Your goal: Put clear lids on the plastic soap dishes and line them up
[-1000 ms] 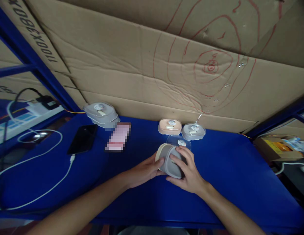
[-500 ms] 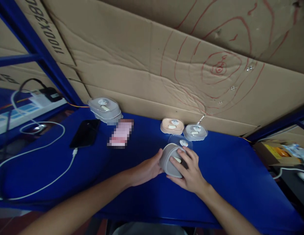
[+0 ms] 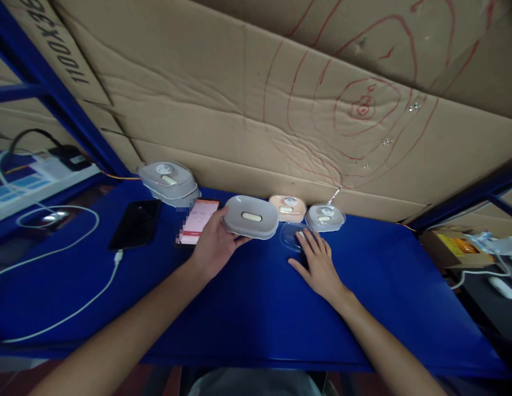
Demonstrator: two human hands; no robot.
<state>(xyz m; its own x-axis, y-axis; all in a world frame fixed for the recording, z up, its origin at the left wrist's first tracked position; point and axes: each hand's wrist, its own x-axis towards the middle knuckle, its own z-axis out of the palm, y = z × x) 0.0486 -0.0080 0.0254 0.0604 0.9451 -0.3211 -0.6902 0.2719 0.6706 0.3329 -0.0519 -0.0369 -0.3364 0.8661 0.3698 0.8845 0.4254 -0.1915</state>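
1. L hand (image 3: 214, 247) gripped the grey box (image 3: 251, 225) at its left end – thumb at the top rim, fingers under the near side.
2. Grey box was mid-scene, btwn the lit phone (image 3: 203, 212) & the peach box (image 3: 286, 208), top face up w/ a pale oblong pc (image 3: 252, 217) in its middle.
3. R hand (image 3: 321, 269) was palm down, fingers spread, thumb well out to the left; fingertips touched the clear cover (image 3: 287, 237), which lay on the blue table (image 3: 256, 313) just right of the grey box.
4. Far side, behind the cover: peach box, then a second grey box (image 3: 326, 220) to its right – both w/ round stickers on top.
5. Far left: grey stack (image 3: 169, 187) against the cardboard (image 3: 198, 99), sticker on top. Lit phone lay just nearer, part blurred out, by L hand.
6. Left of that: black phone (image 3: 135, 224) w/ white cable (image 3: 109, 286) plugged into its near end; power strip (image 3: 16, 201) further left.
7. Far right: open carton (image 3: 443, 247), beyond the table's right edge.
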